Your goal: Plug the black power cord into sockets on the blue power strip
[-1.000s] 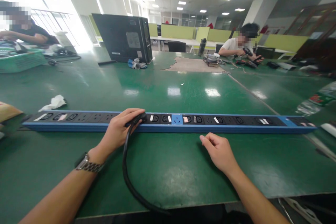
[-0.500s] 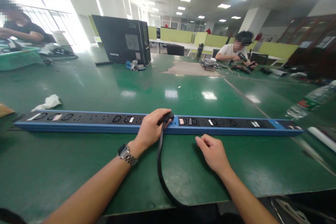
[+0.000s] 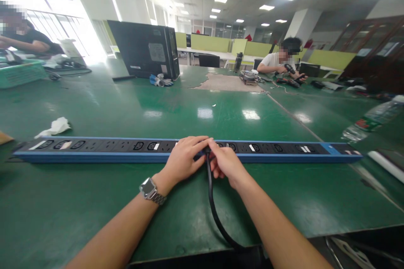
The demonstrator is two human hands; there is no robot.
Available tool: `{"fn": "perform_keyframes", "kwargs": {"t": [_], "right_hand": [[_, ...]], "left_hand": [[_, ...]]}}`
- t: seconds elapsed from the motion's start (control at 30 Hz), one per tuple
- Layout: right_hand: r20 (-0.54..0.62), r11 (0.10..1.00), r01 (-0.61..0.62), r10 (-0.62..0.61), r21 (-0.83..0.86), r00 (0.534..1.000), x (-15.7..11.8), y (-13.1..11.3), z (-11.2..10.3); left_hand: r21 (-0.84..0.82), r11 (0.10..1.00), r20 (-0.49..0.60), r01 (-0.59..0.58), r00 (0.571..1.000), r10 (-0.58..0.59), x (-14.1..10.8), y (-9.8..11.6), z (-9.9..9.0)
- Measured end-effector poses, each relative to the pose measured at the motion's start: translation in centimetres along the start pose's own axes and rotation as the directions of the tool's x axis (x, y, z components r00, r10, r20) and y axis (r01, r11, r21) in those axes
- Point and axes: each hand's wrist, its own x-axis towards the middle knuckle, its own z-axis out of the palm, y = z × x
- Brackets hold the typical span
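A long blue and black power strip [image 3: 107,146] with several sockets lies across the green table in front of me. At its middle, a black power plug [image 3: 207,150] is mostly hidden by my fingers. Its thick black cable [image 3: 212,197] curves down over the table's near edge. My left hand [image 3: 187,155], a watch on its wrist, is closed on the plug from the left, resting over the strip. From the right, my right hand [image 3: 226,160] closes on the same plug, its thumb close to the left fingertips. Whether the plug sits in a socket is hidden.
A black computer tower [image 3: 148,50] stands at the back, with gloves [image 3: 160,80] beside it. Crumpled tissue [image 3: 56,127] lies behind the strip's left end. A water bottle [image 3: 372,119] lies right. Co-workers sit at far left and far right; a green basket [image 3: 22,75] is left.
My right hand has come up and left from the table to the plug, joining my left hand there. Plug and cable have shifted slightly right. The view has moved a little.
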Motion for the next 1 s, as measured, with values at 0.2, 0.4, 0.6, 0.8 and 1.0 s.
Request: {"fn": "perform_keyframes", "kwargs": {"t": [0.2,0.4,0.6,0.8,1.0], "right_hand": [[-0.071,0.922,0.075,-0.051,0.379,0.996,-1.1,-2.7,-0.9],[-0.188,0.94,0.036,0.031,0.34,0.982,-1.9,-1.5,-8.5],[-0.23,0.974,-0.018,0.071,0.224,0.971,-0.5,0.4,-10.5],[-0.289,0.985,0.001,0.049,0.171,0.956,-0.3,1.2,-9.6],[-0.332,0.944,0.208,-0.116,0.256,0.936,-2.8,-0.7,-12.3]], "left_hand": [[0.21,0.973,0.088,0.096,0.989,-0.117,-1.4,-1.0,-1.0],[0.239,0.961,0.069,0.137,0.985,-0.157,-1.1,-0.5,-0.6],[0.232,0.963,0.058,0.134,0.987,-0.152,-1.2,-0.6,-0.6],[0.247,0.96,0.063,0.132,0.986,-0.152,-1.2,-0.8,-0.5],[0.233,0.962,0.049,0.139,0.987,-0.155,-1.3,-0.7,-0.5]]}}
